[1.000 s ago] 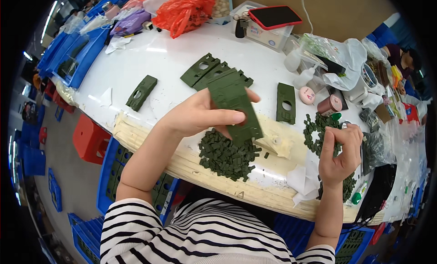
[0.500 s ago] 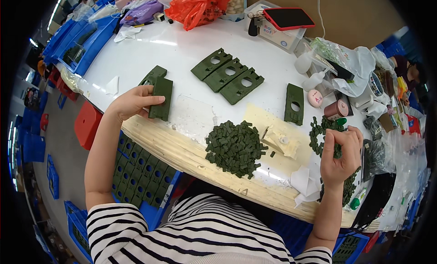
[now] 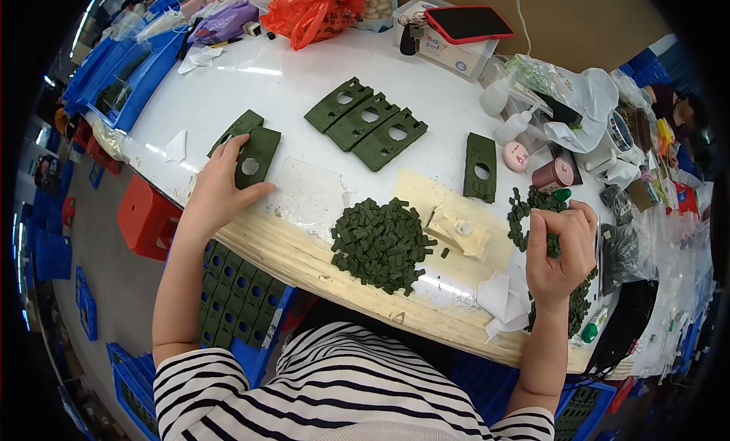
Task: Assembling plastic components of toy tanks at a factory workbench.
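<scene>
Beneath the loosely spread left hand (image 3: 220,184) lies a green plate (image 3: 265,146), touching or overlapping a second plate (image 3: 243,122) just beyond the fingers. The right hand (image 3: 564,251) is curled; whether it pinches anything, I cannot tell. A dragging fingertip could skew the plates; a low rightward sweep from the left hand could scatter the nearby chips (image 3: 382,243).

Print on clr plastic box (image 3: 447,55), pink rnd lid (image 3: 515,157), red bag (image 3: 315,15).

Plates (image 3: 356,130) and chips (image 3: 380,243) are dark green, the stool (image 3: 141,209) red, the shirt (image 3: 342,391) white (dark-striped).
</scene>
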Motion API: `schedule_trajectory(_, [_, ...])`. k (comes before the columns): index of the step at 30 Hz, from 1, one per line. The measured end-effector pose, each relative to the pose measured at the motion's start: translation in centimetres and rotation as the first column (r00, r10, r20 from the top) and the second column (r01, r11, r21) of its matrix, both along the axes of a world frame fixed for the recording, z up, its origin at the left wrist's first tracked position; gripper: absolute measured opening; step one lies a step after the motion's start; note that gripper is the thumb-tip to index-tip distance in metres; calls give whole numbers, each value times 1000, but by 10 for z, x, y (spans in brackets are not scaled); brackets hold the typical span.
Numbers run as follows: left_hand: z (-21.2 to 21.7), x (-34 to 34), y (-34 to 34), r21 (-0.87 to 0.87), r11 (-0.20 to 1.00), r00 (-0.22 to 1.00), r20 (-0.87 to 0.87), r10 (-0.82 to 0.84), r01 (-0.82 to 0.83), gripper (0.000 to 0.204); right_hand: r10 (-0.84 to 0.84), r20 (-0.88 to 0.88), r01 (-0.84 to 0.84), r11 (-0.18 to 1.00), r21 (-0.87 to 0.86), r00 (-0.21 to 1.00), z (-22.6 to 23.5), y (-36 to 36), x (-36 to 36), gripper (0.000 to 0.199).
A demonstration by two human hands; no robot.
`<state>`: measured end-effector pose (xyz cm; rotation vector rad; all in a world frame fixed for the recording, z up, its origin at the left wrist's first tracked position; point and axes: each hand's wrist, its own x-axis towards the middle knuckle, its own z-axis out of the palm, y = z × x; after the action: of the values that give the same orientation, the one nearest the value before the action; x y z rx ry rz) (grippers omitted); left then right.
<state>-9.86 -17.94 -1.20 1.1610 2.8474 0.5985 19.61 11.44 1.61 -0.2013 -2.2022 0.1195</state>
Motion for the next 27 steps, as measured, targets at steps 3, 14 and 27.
schedule_trajectory(3, [7, 10, 6, -63, 995, 995, 59, 78, -74, 73, -3, -3, 3, 1000, 2, 1000, 0, 0, 0, 9])
schedule_trajectory(14, [58, 84, 27, 601, 550, 810, -500, -308, 580, 28, -18, -41, 18, 1000, -4, 999, -4, 13, 2, 12])
schedule_trajectory(27, [121, 150, 62, 615, -391, 396, -765, -509, 685, 39, -16, -81, 16, 1000, -3, 997, -1, 19, 4, 13])
